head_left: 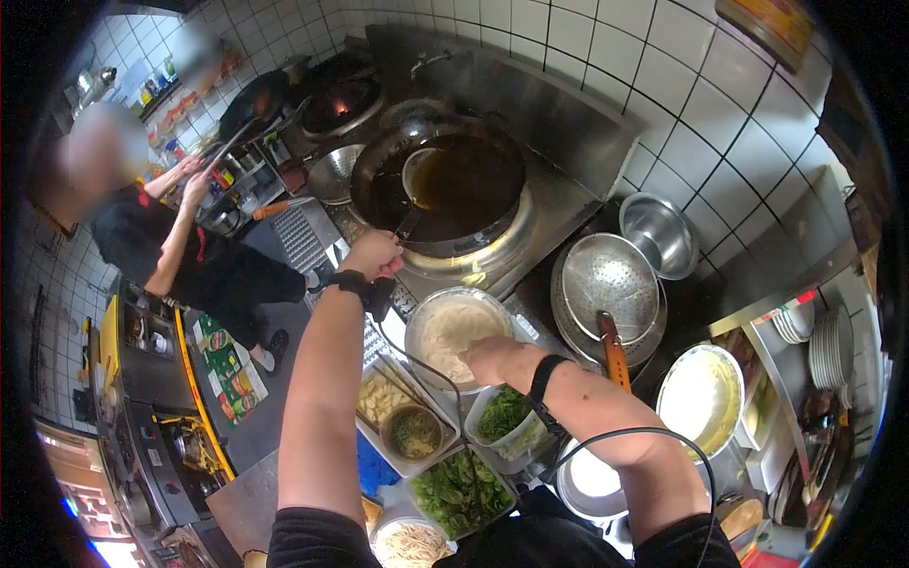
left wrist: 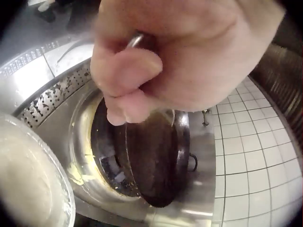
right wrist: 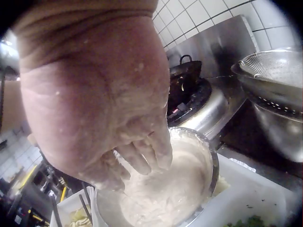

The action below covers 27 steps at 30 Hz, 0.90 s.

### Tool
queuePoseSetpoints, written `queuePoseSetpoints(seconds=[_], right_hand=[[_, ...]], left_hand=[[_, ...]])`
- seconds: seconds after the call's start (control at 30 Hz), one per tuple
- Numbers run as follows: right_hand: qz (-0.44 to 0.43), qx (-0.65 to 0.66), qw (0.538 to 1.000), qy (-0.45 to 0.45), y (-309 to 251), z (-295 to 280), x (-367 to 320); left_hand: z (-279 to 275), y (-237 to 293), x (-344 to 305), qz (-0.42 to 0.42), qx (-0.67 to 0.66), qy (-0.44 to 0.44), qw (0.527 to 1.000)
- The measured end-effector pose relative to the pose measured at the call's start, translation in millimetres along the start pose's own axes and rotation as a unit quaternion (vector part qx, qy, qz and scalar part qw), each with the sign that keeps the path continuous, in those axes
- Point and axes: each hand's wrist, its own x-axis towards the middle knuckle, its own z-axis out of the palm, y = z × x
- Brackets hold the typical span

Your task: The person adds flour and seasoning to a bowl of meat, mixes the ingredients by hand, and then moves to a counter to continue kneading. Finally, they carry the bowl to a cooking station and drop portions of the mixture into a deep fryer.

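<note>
My left hand (head_left: 372,254) grips the handle of a ladle (head_left: 422,178), whose bowl sits in the dark liquid of a large black wok (head_left: 516,161) on the burner. In the left wrist view, the fingers of that left hand (left wrist: 165,56) curl round the metal handle end. My right hand (head_left: 497,360) reaches into a round bowl (head_left: 413,352) of pale, thick batter (head_left: 453,331). Seen from the right wrist, its fingers (right wrist: 137,158) hang loosely bent down at the batter, smeared with it, gripping nothing.
Perforated strainers (head_left: 606,279) and a steel bowl (head_left: 660,232) stand right of the wok. Tubs of leafy greens (head_left: 459,488), chopped herbs (head_left: 502,414) and pale pieces (head_left: 381,396) crowd the near side. A person (head_left: 142,232) works with another wok (head_left: 258,104) at left.
</note>
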Motion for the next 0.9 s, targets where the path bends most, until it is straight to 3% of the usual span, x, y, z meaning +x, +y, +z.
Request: queuePoseSetpoints(seconds=[0.47,0.9], right_hand=[[0.000,-0.001,1.000,0.007,-3,-2,-15],[0.011,-0.027,1.000,-0.002,-8,4,-21]], left_hand=[[24,14,-76,-0.018,-0.062,-0.088,0.994],[28,10,-90,-0.015,-0.176,-0.073,0.982]])
